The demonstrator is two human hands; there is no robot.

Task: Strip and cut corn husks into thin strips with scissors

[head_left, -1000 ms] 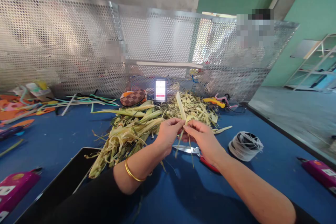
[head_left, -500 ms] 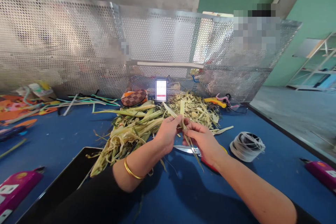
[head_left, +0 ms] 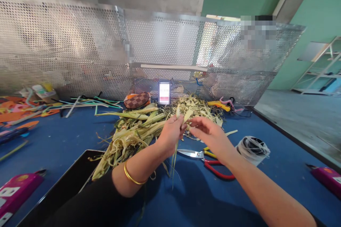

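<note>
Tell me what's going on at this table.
A person's left hand pinches pale husk-like strips, their thin ends hanging below it. The right hand is close beside, fingers toward the strips; whether it touches them is unclear. Scissors lie below the hands on the blue table, with a roll of white string to the right. A heap of husks lies to the left, and a pile of shreds beyond the hands.

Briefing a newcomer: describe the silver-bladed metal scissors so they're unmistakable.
On the blue tabletop, find the bare right hand. Below it in view, left of the white string spool, lie the scissors. Only they pair silver blades with red and yellow handles.
</note>
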